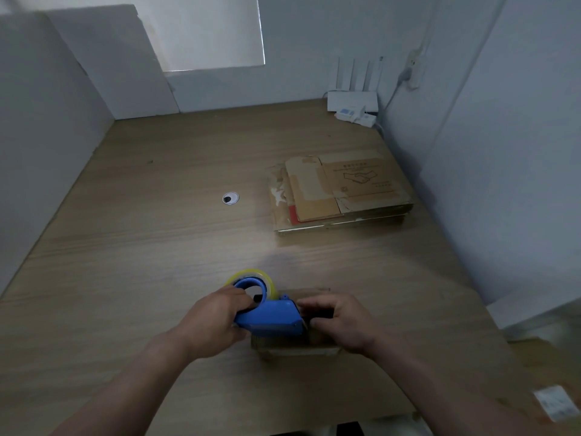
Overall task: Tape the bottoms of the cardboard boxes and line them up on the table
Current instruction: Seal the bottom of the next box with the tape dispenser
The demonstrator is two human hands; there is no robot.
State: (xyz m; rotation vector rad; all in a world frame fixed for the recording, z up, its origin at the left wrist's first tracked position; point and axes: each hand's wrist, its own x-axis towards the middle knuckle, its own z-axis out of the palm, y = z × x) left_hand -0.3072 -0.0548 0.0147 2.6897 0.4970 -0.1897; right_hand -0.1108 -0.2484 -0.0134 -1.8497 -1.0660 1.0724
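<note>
A small cardboard box sits near the table's front edge, mostly covered by my hands. My left hand grips a blue tape dispenser carrying a yellowish tape roll; the dispenser lies across the top of the box. My right hand holds the box's right side with curled fingers, next to the dispenser's front end. A stack of flattened cardboard boxes lies farther back on the right of the wooden table.
A round cable grommet sits in the tabletop's middle. A white router and adapter stand in the back right corner. White walls enclose left, back and right. A brown carton with a label is at lower right.
</note>
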